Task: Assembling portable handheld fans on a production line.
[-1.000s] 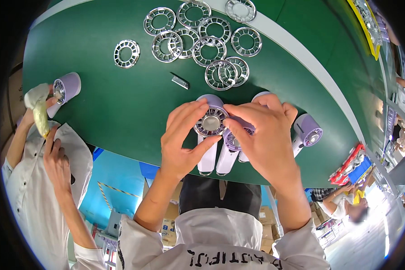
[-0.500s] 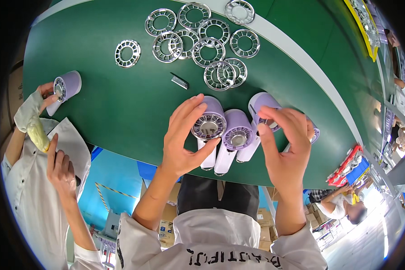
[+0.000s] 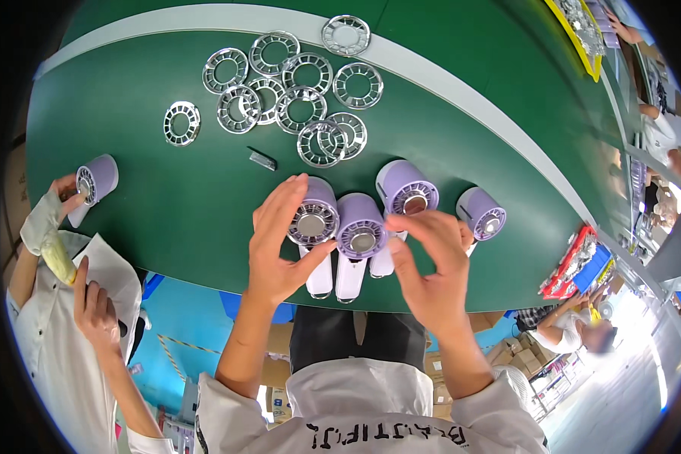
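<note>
Several handheld fans with purple heads and white handles stand close together on the green table. My left hand [image 3: 272, 246] curves around the head of the leftmost fan [image 3: 311, 225], thumb at its lower right rim. That fan has a chrome ring on its face. My right hand [image 3: 436, 265] is bent with thumb and forefinger apart, their tips beside the right rim of the middle fan [image 3: 362, 236]; nothing shows between them. Behind these fingers is a third fan [image 3: 407, 185]. A fourth fan [image 3: 482, 214] stands farther right, its handle partly hidden by my right hand.
Several chrome slotted rings [image 3: 301, 110] lie loose beyond the fans, some overlapping. A small metallic piece [image 3: 262, 159] lies nearer. At left, a co-worker's hand [image 3: 64, 195] holds another purple fan [image 3: 98, 180]. A red bin [image 3: 573, 263] sits at the right edge.
My right hand has shifted from the third fan's face to the middle fan's rim, uncovering the third and fourth fans. The whole view has shifted, while my left hand stays at the leftmost fan.
</note>
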{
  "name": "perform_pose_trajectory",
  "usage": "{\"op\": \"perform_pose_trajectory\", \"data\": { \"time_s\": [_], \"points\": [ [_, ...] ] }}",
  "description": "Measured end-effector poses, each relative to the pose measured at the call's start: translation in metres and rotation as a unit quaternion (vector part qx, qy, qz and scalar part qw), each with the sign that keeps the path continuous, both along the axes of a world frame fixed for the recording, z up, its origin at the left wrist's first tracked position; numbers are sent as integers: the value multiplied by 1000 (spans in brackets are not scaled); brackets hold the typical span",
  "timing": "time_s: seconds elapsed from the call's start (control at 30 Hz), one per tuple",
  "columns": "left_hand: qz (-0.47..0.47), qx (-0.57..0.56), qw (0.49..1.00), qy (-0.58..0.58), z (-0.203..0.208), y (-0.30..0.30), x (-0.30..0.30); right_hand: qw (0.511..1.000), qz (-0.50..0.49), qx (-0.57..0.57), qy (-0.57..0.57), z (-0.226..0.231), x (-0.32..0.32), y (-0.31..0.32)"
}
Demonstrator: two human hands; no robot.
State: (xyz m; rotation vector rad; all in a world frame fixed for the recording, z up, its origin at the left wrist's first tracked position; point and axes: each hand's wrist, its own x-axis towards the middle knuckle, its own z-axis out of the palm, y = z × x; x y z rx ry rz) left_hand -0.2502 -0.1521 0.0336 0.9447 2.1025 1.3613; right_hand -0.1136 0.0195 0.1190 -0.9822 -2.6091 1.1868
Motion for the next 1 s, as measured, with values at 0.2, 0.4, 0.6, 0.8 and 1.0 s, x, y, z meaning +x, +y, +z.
{"op": "perform_pose_trajectory", "data": {
  "time_s": [0.2,0.4,0.6,0.8,1.0],
  "points": [
    [41,88,989,-114,-8,-1,9,992,99,77,1,1,-29,-6],
    [86,115,985,-95,-18,-6,13,985,136,110,-9,-18,-47,0],
    [108,116,981,-115,-1,-1,23,969,223,87,-66,-9,-61,13],
    [124,150,973,-122,-26,-2,39,957,269,86,-67,-6,-59,7],
    [131,148,974,-112,-24,0,37,967,225,112,-36,-24,-43,-15]
  ]
}}
